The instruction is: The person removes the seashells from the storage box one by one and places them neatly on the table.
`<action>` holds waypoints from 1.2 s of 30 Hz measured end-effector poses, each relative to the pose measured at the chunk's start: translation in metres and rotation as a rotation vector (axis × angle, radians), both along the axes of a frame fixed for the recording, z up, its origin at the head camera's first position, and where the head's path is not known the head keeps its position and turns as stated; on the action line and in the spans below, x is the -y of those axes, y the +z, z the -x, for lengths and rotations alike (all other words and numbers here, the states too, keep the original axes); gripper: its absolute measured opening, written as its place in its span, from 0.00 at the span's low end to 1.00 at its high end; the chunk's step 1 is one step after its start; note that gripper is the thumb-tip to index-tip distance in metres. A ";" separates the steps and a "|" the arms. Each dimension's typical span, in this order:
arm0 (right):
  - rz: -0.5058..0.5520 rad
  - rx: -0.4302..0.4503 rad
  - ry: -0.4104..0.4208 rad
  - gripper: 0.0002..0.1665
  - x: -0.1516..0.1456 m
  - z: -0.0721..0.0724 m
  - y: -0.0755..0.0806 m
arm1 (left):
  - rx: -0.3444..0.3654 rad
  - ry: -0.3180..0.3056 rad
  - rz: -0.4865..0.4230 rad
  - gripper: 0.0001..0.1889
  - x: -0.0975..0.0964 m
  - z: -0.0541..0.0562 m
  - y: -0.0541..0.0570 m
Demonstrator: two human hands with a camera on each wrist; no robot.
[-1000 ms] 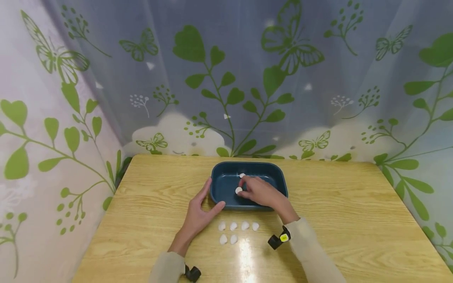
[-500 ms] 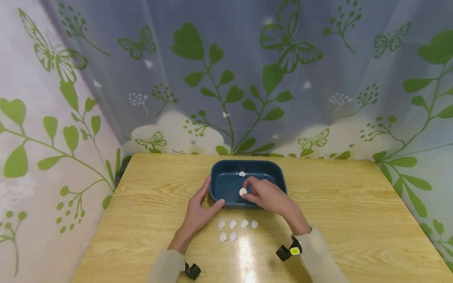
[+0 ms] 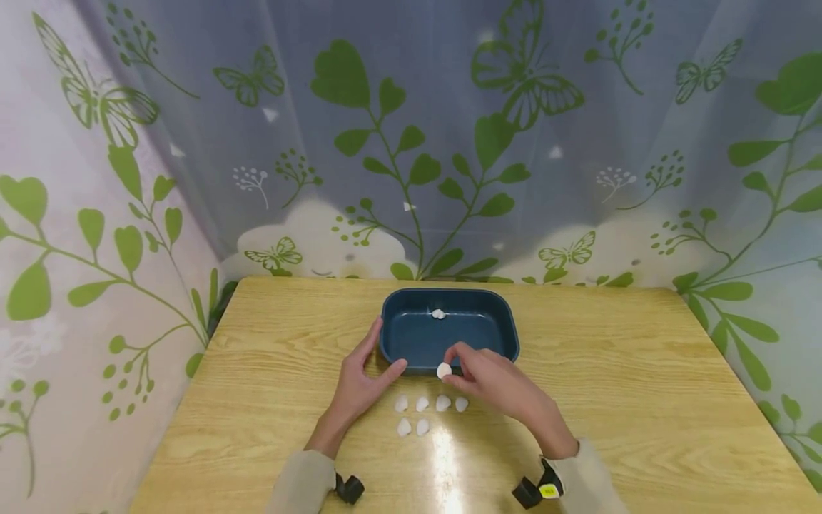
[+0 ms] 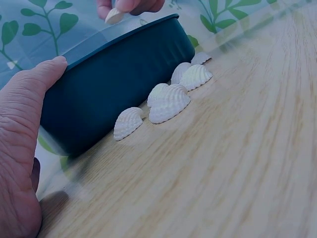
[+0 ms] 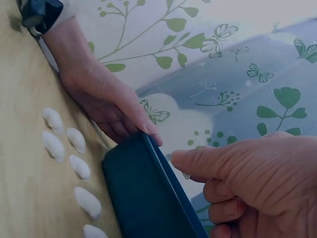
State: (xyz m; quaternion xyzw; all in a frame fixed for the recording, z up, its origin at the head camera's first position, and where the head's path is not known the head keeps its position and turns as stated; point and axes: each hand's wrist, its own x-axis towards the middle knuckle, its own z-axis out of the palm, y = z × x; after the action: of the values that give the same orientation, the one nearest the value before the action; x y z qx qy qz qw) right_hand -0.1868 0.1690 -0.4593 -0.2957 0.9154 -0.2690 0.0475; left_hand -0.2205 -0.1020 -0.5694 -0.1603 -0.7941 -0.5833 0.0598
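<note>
Between thumb and index finger, my right hand [image 3: 497, 382] pinches a small white seashell [image 3: 444, 370], over the front rim of a dark blue rectangular bin [image 3: 411, 343]. In the left wrist view that shell [image 4: 114, 16] shows above the bin's rim. My left hand [image 3: 358, 389] lies against the bin's left front corner, its thumb at the front rim and its extended fingers along the left wall. Inside the bin, near the back wall, sits a little cluster of white shells [image 3: 438, 314]. Several ribbed white shells [image 4: 169, 103] lie in two rows on the wood before the bin.
The wooden table [image 3: 289, 321] carries the bin near its back edge. Behind and to the left hangs a curtain [image 3: 385, 178] printed with leaves and butterflies. Each wrist wears a small black camera [image 3: 349, 490]. A bright glare strip runs down the table front.
My right hand has drawn a shell from inside the bin toward me, up to the front rim. The left hand stays at the bin's corner, and the shells on the table keep their places.
</note>
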 end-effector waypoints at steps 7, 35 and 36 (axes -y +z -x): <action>-0.024 0.003 -0.011 0.13 0.000 -0.014 -0.006 | -0.011 0.000 0.003 0.46 0.001 0.001 0.000; -0.043 0.071 0.051 0.09 0.001 -0.044 -0.059 | 0.002 0.002 0.007 0.47 0.000 0.000 0.002; -0.046 0.070 0.048 0.09 0.001 -0.044 -0.060 | -0.001 0.000 0.005 0.47 0.000 0.000 0.002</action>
State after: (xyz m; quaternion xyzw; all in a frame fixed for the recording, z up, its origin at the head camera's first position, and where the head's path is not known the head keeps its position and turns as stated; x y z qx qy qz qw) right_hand -0.1426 0.1680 -0.5189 -0.3067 0.9118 -0.2567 0.0928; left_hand -0.2205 -0.1021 -0.5671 -0.1609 -0.7956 -0.5810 0.0597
